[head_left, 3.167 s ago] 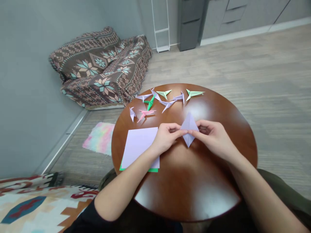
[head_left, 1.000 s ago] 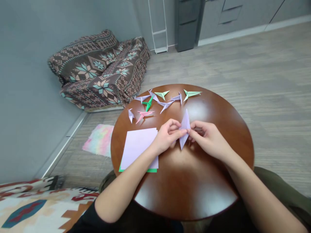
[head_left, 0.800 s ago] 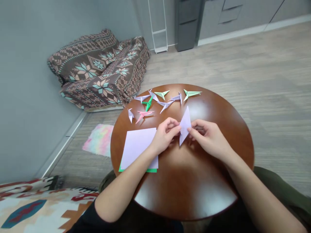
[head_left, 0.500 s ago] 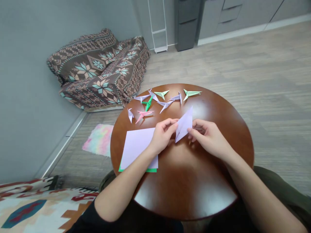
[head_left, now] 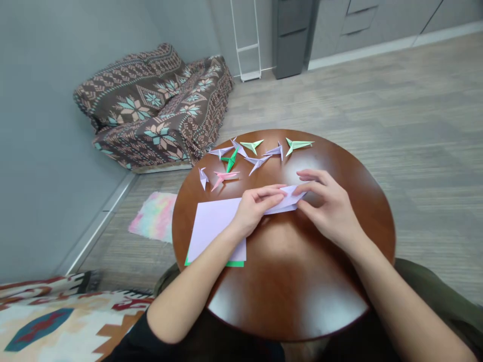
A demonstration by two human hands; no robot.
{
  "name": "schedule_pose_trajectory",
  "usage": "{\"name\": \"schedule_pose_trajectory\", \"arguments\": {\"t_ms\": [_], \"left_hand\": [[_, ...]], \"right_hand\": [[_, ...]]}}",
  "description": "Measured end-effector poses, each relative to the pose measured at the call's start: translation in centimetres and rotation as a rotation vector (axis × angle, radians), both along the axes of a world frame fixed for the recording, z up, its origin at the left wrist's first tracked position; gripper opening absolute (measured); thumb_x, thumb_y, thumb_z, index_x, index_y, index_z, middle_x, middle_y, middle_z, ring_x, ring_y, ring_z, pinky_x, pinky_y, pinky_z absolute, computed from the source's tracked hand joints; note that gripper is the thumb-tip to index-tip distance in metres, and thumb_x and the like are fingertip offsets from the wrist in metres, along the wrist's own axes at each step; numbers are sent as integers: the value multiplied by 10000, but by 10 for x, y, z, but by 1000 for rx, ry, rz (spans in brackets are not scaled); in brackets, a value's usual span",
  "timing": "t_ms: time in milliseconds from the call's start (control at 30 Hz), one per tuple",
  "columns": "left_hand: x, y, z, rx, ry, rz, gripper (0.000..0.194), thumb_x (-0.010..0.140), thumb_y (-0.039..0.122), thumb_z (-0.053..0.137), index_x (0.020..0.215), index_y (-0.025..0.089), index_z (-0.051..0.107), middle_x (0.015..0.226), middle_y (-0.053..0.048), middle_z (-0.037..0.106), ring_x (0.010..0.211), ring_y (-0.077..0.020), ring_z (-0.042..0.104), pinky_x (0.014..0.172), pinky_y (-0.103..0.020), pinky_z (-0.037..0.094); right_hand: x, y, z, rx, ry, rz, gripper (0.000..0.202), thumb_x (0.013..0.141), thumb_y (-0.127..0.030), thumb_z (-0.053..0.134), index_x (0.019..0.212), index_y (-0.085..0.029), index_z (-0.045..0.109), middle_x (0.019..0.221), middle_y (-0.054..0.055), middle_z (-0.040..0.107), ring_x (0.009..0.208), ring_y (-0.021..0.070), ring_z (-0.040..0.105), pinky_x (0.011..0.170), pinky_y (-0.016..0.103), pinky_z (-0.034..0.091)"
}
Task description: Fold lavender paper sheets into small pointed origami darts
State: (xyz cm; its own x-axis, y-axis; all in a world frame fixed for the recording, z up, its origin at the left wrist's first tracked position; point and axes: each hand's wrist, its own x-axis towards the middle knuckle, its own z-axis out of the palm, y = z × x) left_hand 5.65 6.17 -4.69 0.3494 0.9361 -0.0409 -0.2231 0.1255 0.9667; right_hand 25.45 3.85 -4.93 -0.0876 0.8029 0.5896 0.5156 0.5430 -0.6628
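A folded piece of light purple paper (head_left: 289,200) is between my two hands, low over the round brown table. My left hand (head_left: 253,208) pinches its left part between thumb and fingers. At its right end, the thumb and index finger of my right hand (head_left: 327,203) close on the paper, while the other fingers stretch above it. Flat purple sheets (head_left: 215,226) lie under my left forearm, with a green sheet (head_left: 236,263) showing beneath. Behind my hands sit several folded paper birds, among them a pink one (head_left: 225,177) and a green one (head_left: 231,160).
The round table (head_left: 287,281) has a curved edge close to my body. More folded birds, purple and pale green (head_left: 298,145), stand along its far side. Beyond are a cloth-covered sofa (head_left: 162,110), a fluffy pastel mat (head_left: 153,218) and grey cabinets (head_left: 339,30).
The folded purple paper has turned from standing upright to lying nearly level. My right hand has risen a little and its fingers have moved onto the paper's right end.
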Motion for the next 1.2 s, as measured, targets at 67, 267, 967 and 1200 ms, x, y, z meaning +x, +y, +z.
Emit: {"name": "schedule_pose_trajectory", "arguments": {"t_ms": [67, 267, 967, 1200], "left_hand": [[0, 1, 1, -105, -151, 7, 366, 745, 218, 858, 1103, 202, 785, 1197, -89, 765, 1086, -227, 702, 1018, -368, 494], [2, -2, 4, -382, -345, -94, 232, 891, 250, 733, 1097, 146, 750, 1100, -103, 789, 1022, -219, 750, 1054, -414, 533], [7, -6, -8, -328, -65, -54, 342, 793, 377, 852, 961, 93, 762, 995, -145, 804, 964, -270, 785, 1012, -495, 583], [5, -5, -3, -350, -177, -54, 278, 782, 220, 813, 1027, 93, 774, 1011, -143, 807, 973, -271, 781, 1005, -463, 587]], "right_hand": [[-1, -2, 2, 74, -60, -75, 153, 826, -87, 658, 844, -230, 708, 1260, 121, 671, 1176, 319, 645, 1014, 537, 490], [-6, -6, 5, 121, -181, -181, 128, 848, -133, 689, 778, -233, 652, 1195, 89, 737, 1158, 326, 651, 1062, 581, 382], [-9, -5, 4, -68, 22, -13, 117, 926, -181, 631, 873, -211, 732, 1021, 109, 762, 943, 260, 733, 868, 405, 554], [-8, -4, 0, 6, -102, 9, 128, 912, -150, 644, 873, -224, 742, 1064, 105, 767, 983, 275, 728, 902, 455, 532]]}}
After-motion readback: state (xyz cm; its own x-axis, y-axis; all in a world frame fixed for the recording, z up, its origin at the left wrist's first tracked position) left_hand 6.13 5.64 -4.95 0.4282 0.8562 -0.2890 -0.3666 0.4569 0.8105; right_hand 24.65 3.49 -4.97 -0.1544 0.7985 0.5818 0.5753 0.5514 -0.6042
